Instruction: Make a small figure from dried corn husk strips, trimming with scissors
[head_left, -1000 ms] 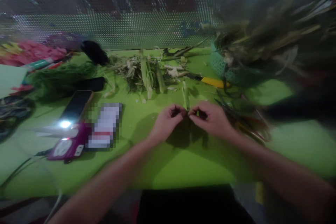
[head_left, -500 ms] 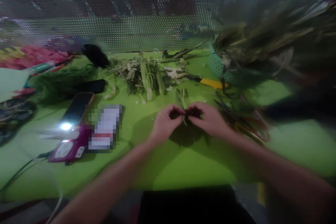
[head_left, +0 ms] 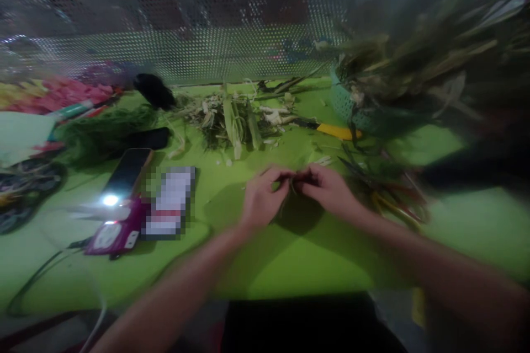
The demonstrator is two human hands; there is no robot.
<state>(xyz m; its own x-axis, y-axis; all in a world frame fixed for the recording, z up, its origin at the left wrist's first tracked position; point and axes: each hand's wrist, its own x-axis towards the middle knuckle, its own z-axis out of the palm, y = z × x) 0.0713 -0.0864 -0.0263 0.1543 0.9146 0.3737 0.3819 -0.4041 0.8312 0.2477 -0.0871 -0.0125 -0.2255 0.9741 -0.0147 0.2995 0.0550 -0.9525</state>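
Note:
My left hand (head_left: 265,196) and my right hand (head_left: 327,190) meet fingertip to fingertip over the green table (head_left: 265,276). Both are closed in a pinch around a thin plant strip (head_left: 293,186), of which little shows between the fingers. Beyond them lies a heap of dry plant scraps (head_left: 207,118) with a few longer pale-green husk strips (head_left: 232,127) on top. Small pale bits (head_left: 323,160) lie just past my right hand. Right of that hand are dark-bladed scissors (head_left: 356,168) with yellowish and reddish handles nearby.
A yellow-handled cutter (head_left: 337,131) lies behind my right hand. At the back right, a teal basket (head_left: 343,100) overflows with dry stalks. To the left are a phone with a bright screen (head_left: 171,201), a dark phone (head_left: 128,171), a magenta lit device (head_left: 118,231) and green netting (head_left: 103,127).
The pale-green strip that stood up beyond my fingertips no longer shows there; its visible part is now mostly below and behind the fingers. Both hands stay close together. The view has shifted slightly.

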